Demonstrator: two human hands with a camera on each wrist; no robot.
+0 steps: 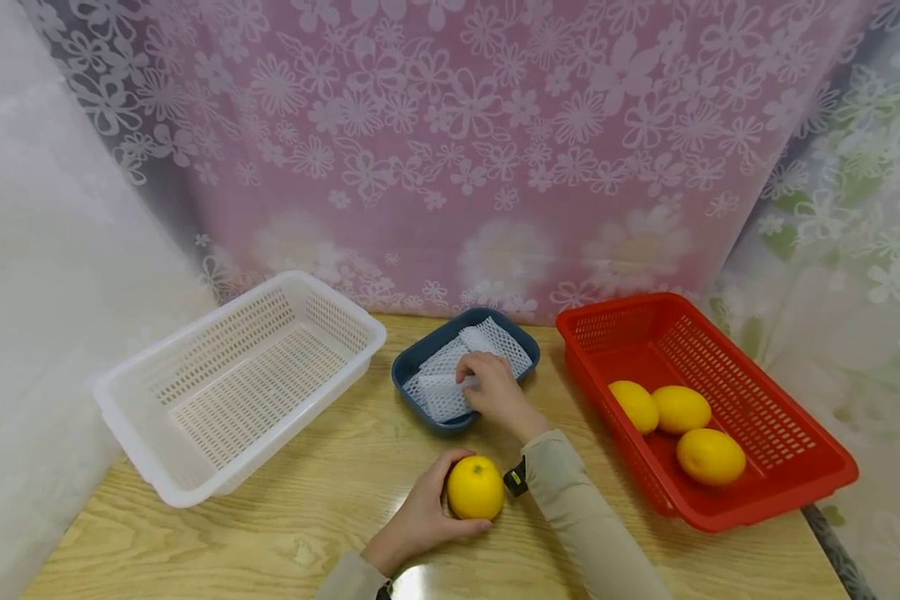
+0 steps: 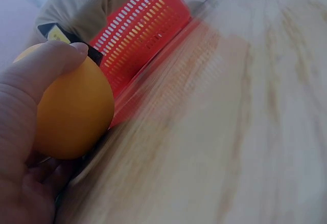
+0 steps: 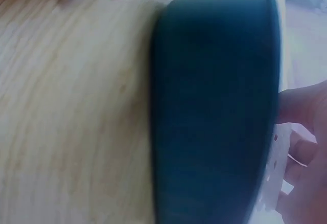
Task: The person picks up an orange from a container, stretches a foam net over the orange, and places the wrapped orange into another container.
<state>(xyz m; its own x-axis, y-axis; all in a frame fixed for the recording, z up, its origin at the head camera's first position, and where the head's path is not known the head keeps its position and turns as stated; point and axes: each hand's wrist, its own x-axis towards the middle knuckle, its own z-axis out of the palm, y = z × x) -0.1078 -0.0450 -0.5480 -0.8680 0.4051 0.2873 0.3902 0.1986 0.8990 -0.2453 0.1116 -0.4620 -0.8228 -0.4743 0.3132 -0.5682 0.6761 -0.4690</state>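
In the head view my left hand [image 1: 427, 508] grips a round yellow-orange orange [image 1: 477, 487] low over the wooden table, thumb on the near side and fingers on the far side. The left wrist view has the same orange [image 2: 76, 109] under my thumb. My right hand [image 1: 495, 392] reaches over a dark blue tray [image 1: 402, 360], fingers bent, at the white foam fruit nets [image 1: 438, 392] lying in it. A gap shows between its thumb and index finger. The right wrist view has the tray's side wall [image 3: 214, 111] in front; the fingertips beyond it are partly hidden.
A white slotted basket [image 1: 352, 367] stands at the left. On the right is a red basket [image 1: 780, 500] with three yellow fruits [image 1: 711, 457] in its near part. A pink floral curtain [image 1: 457, 167] hangs behind the wooden table [image 1: 307, 517].
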